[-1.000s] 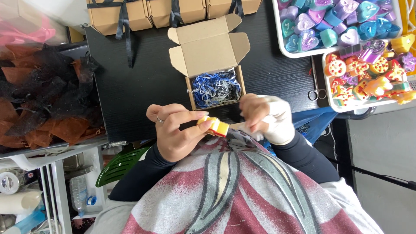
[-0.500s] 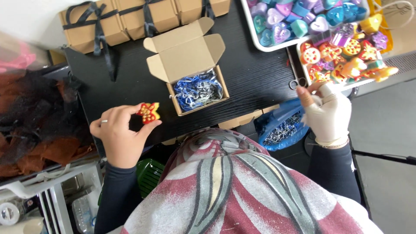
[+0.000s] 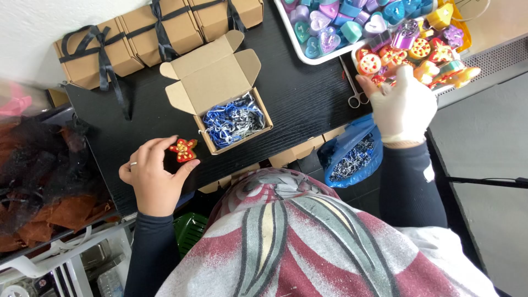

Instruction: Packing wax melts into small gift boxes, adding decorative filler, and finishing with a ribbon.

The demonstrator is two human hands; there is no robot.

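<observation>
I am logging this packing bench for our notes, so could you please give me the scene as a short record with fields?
Left hand: left hand holds a red star-shaped piece with yellow dots, bare, ring on one finger
Right hand: right hand, in a white glove, rests on the tray of red and orange pieces
Open box: open cardboard box, flaps up, blue and silver shredded filling inside
Scissors: scissors on the black table
Behind: closed boxes with black ribbon
</observation>
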